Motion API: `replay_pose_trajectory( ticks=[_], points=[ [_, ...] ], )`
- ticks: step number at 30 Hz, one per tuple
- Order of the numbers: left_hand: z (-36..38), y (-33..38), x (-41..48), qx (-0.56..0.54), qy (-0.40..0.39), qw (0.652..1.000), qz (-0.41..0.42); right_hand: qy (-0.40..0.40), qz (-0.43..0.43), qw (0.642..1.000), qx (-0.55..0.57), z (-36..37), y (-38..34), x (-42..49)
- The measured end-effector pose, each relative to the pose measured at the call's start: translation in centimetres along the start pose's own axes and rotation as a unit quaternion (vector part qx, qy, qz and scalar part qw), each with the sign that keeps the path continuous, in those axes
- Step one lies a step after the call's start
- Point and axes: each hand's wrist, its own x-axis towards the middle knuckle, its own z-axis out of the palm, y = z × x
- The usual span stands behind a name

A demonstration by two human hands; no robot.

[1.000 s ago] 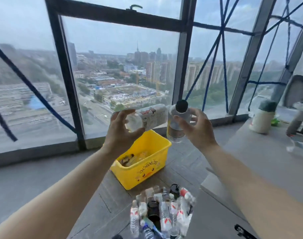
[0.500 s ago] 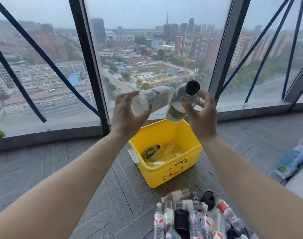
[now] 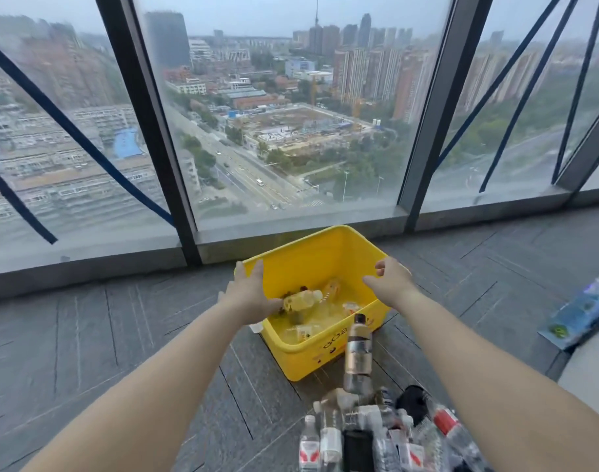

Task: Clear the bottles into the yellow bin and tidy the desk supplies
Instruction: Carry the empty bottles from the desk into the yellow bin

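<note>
Over yellow bin with clear bottles inside: left hand, right hand spread, empty.

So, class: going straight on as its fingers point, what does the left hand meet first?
Likely the left rim of the yellow bin, ahead of the left hand, though it may pass above.

bin: yellow | bottle cap: black | floor: grey herringbone
</note>
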Motion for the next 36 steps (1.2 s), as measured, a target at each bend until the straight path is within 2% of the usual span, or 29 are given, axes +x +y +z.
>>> replay_pose_trajectory(
  ticks=[5, 14, 21, 28, 36],
  points=[
    [1.7, -1.1, -2.7, -0.041, -0.016, 0.999, -0.003, -0.041, -0.007, 0.999, -0.012, 0.2, 1.6, -3.2],
    [3.7, 2.2, -10.5, -0.053, -0.038, 0.995, 0.074, -0.036, 0.041, 0.998, 0.022, -3.2, 6.4, -12.1],
    [2.0, 7.3, -18.4, -0.116, -0.012, 0.983, 0.142, 0.025, -0.017, 0.999, 0.032, -8.6, 6.0, -19.8],
    [1.7, 13.5, -28.3, -0.102, 0.031, 0.968, 0.229, 0.096, -0.082, 0.991, -0.03, -16.2, 7.0, -31.5],
    [4.7, 24.6, -41.3, -0.095, 0.011, 0.926, 0.365, 0.211, -0.027, 0.975, -0.055, -26.5, 14.0, -46.2]
  ],
)
